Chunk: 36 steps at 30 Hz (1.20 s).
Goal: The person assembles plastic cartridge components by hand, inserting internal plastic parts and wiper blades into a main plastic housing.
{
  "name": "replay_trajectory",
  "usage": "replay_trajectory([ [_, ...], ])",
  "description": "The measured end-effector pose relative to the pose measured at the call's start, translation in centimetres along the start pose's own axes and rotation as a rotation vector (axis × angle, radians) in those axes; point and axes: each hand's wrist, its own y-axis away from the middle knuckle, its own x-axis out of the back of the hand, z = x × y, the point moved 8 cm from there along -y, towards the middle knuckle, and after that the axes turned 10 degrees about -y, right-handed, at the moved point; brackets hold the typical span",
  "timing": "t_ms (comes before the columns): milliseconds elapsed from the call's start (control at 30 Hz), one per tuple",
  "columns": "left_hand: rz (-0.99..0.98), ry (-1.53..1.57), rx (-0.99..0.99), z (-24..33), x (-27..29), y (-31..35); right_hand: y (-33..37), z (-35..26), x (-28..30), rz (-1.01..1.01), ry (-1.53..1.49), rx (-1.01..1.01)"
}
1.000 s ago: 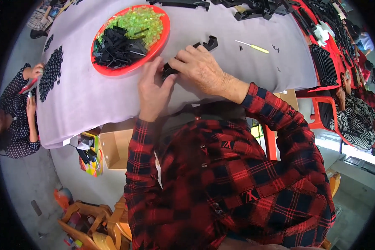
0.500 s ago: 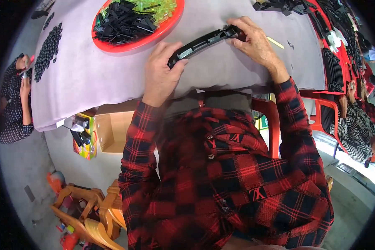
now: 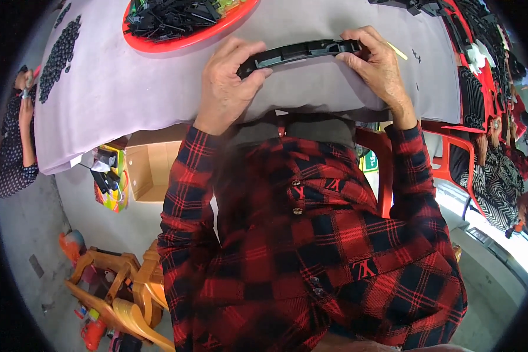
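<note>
A long, slightly curved black plastic part (image 3: 299, 52) is held above the grey-white tablecloth, nearly level, its ribbed, hollow side showing. My left hand (image 3: 229, 79) grips its left end between thumb and fingers. At the other end, my right hand (image 3: 376, 66) pinches the part, with the thumb below and the fingers over the top. Beyond the part stands a red oval tray (image 3: 176, 47) heaped with small black plastic pieces (image 3: 173, 20) and some yellow-green translucent ones (image 3: 230, 6).
Small round black pieces (image 3: 61, 56) are spread on the left of the table. A yellow-green strip (image 3: 398, 51) lies beyond my right hand. Stacked black parts (image 3: 471, 97) rest on red cloth at right. A cardboard box (image 3: 152, 170) sits below the table; other people work at both sides.
Both hands still hold the black part, which has turned from a slant toward level, its right end lower. The whole view has shifted, so the tray appears higher in the picture.
</note>
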Motion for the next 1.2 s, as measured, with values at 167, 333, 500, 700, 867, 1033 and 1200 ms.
replay_trajectory([
  [167, 0.011, 0.024, -0.004, 1.0, 0.4, 0.0, 0.5, -0.1, 0.2, 0.045, 0.066, 0.007],
  [333, 0.064, 0.045, -0.026, 1.1, 0.6, 0.1, 1.0, -0.1, 0.0, 0.055, 0.075, 0.015],
  [500, 0.093, -0.062, -0.079, 2.3, 0.4, 0.6, 1.1, 1.5, 0.4, 0.17, -0.029, -0.059],
  [700, 0.139, -0.121, -0.015, 4.3, -0.9, 1.7, 1.4, 4.2, 0.3, 0.308, -0.398, -0.232],
  [867, 0.133, -0.11, 0.007, 4.0, -1.1, 2.1, 1.2, 3.7, -1.0, 0.3, -0.503, -0.323],
  [1033, 0.173, -0.135, 0.026, 3.5, -0.6, 2.0, 0.9, 2.3, -0.9, 0.211, -0.416, -0.272],
  [1200, 0.183, -0.158, -0.007, 3.2, 0.0, 1.7, 0.8, 0.7, -1.1, 0.063, -0.107, -0.098],
])
